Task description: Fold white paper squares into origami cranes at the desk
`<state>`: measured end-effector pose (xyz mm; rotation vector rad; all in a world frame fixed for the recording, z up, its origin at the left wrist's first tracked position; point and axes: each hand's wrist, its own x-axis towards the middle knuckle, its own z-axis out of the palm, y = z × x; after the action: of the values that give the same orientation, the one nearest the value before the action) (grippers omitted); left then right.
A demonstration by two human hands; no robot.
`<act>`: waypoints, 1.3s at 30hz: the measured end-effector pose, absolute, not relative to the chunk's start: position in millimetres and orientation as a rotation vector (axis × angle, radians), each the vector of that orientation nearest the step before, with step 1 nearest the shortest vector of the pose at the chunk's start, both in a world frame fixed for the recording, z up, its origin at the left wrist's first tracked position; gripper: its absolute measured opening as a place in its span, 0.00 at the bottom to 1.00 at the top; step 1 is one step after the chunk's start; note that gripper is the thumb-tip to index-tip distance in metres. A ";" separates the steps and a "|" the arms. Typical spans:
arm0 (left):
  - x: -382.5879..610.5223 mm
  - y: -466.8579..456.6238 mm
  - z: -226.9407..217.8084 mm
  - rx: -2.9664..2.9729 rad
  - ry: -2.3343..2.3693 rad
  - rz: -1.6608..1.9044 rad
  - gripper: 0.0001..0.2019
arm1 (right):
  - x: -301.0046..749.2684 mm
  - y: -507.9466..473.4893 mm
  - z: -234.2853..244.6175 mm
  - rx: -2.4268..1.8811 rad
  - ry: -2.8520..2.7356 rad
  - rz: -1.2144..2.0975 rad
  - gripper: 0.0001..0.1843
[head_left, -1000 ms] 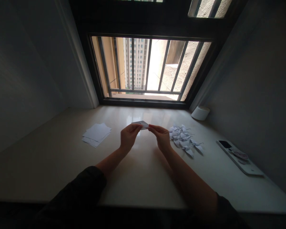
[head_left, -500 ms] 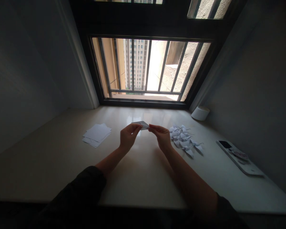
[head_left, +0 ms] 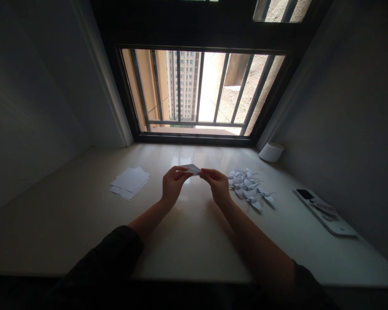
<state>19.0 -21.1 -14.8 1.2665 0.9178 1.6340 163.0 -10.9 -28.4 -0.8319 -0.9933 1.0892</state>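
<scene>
A small piece of folded paper point(head_left: 192, 168), pale and pointed, is held up above the white sill between both hands. My left hand point(head_left: 173, 183) is closed on its left part, thumb below and fingers above. At its right tip, my right hand point(head_left: 218, 183) pinches the paper between thumb and fingertips. Several folded paper cranes point(head_left: 248, 186) lie in a cluster just right of my right hand. To the left of my left hand rests a loose stack of white paper sheets point(head_left: 129, 182).
A white phone point(head_left: 325, 213) with something lying on it is at the right, near the wall. A white cylindrical object point(head_left: 271, 152) stands in the back right corner. Behind the sill point(head_left: 187, 249) is a barred window point(head_left: 200, 92) in a dark frame.
My left fingers have shifted slightly over the folded paper. Both hands keep their hold, and the view has moved a little. The stack and the cranes lie as before.
</scene>
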 end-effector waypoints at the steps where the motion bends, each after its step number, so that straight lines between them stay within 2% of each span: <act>1: 19.3 -21.0 -14.5 1.252 0.919 1.631 0.13 | 163.0 -11.1 -28.3 -0.832 -0.996 1.089 0.13; 12: 19.9 -17.4 -19.0 1.171 0.918 1.619 0.12 | 164.6 -7.4 -30.4 -0.810 -0.969 1.097 0.13; 22: 21.3 -16.0 -17.2 1.140 0.932 1.664 0.20 | 165.1 -6.7 -31.0 -0.833 -0.939 1.125 0.14; 30: 17.6 -14.1 -22.2 1.157 0.972 1.634 0.19 | 164.4 -13.2 -26.1 -0.859 -1.136 1.133 0.22; 34: 17.4 -17.2 -19.8 1.172 0.974 1.618 0.19 | 163.5 -13.3 -27.3 -0.850 -1.105 1.158 0.20; 36: 17.7 -19.9 -18.7 1.161 0.966 1.606 0.22 | 162.4 -12.5 -28.9 -0.846 -1.070 1.160 0.19; 39: 17.9 -22.5 -19.4 1.128 0.962 1.571 0.40 | 159.8 -12.2 -31.1 -0.839 -1.026 1.167 0.18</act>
<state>17.9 -22.5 -19.4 1.1276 0.9620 1.5711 159.8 -12.2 -31.1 -0.8392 -1.0260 1.1669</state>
